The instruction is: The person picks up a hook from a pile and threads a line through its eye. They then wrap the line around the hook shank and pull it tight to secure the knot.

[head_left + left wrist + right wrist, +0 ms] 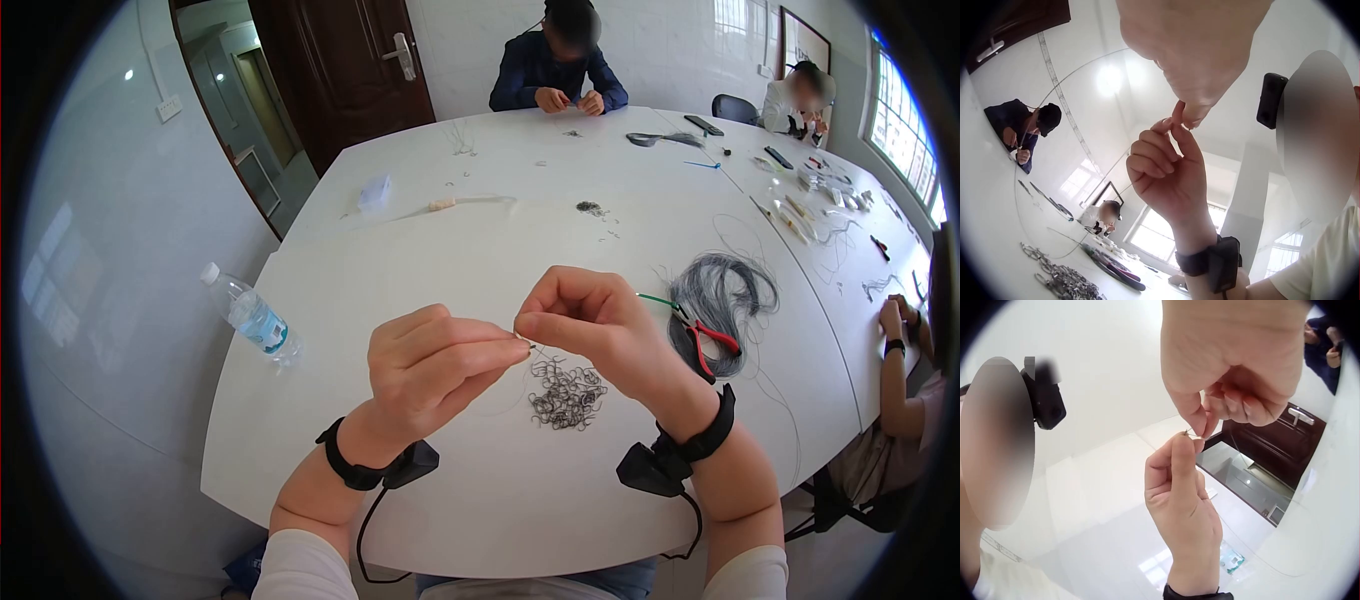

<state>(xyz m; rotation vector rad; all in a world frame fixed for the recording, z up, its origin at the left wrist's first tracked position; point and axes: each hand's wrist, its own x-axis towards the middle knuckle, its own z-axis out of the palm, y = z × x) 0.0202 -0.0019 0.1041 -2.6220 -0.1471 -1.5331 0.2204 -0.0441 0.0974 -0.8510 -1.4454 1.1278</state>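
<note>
Over the near part of the table, the two hands meet fingertip to fingertip. My left hand point(425, 370) pinches a tiny dark fish hook point(1187, 432) between thumb and forefinger, with most of it hidden by the fingertips. Just above and right, my right hand point(590, 320) pinches a thin clear fishing line point(1085, 64) against the hook, its other fingers curled in. The line trails off in a wide loop in the left wrist view. Below the hands lies a heap of fish hooks point(567, 395) on the white table.
Red-handled pliers point(712, 345) lie on a bundle of grey line point(735, 285) at the right. A water bottle point(255, 318) stands at the left edge. Farther off are a small hook pile point(590, 208) and a clear box point(375, 191). Several people sit around the table point(300, 440).
</note>
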